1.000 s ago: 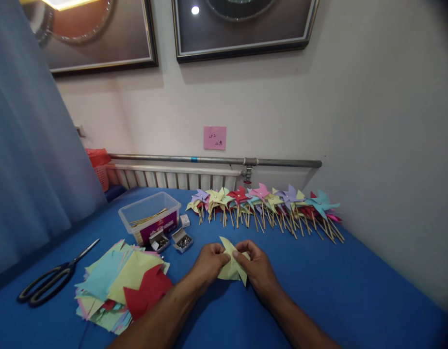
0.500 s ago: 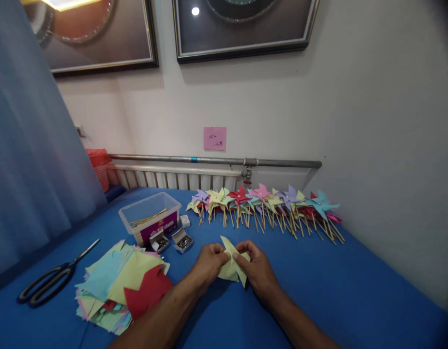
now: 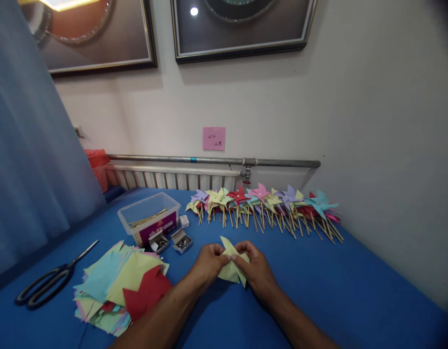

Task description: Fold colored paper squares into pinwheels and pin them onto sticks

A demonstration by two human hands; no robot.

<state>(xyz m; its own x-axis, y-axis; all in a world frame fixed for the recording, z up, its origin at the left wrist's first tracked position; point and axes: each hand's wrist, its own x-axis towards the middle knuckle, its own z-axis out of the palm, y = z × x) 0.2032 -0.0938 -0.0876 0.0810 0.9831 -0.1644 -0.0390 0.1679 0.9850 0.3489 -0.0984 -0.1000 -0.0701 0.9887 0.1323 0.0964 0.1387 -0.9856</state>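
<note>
We're pinching one pale-yellow paper (image 3: pixel 232 269) at clock centre between left hand (image 3: pixel 210 262) and right hand (image 3: pixel 255 265), both grips narrow on it. Finished-looking pinwheels (image 3: pixel 259 192) are lying at 11 to 2 o'clock; ours is looking part-folded, no stick showing, and a cut-paper stack (image 3: pixel 118 283) is still waiting at 9.

Indoors, home or workplace unclear — radiator (image 3: pixel 171 181), blue curtain (image 3: pixel 31 131) and framed pictures (image 3: pixel 242 34) on a pale wall (image 3: pixel 362 121).

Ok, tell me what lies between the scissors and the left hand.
A pile of coloured paper lies between the scissors and the left hand, with a red piece on the side nearer the hand, as the head view shows.
</note>
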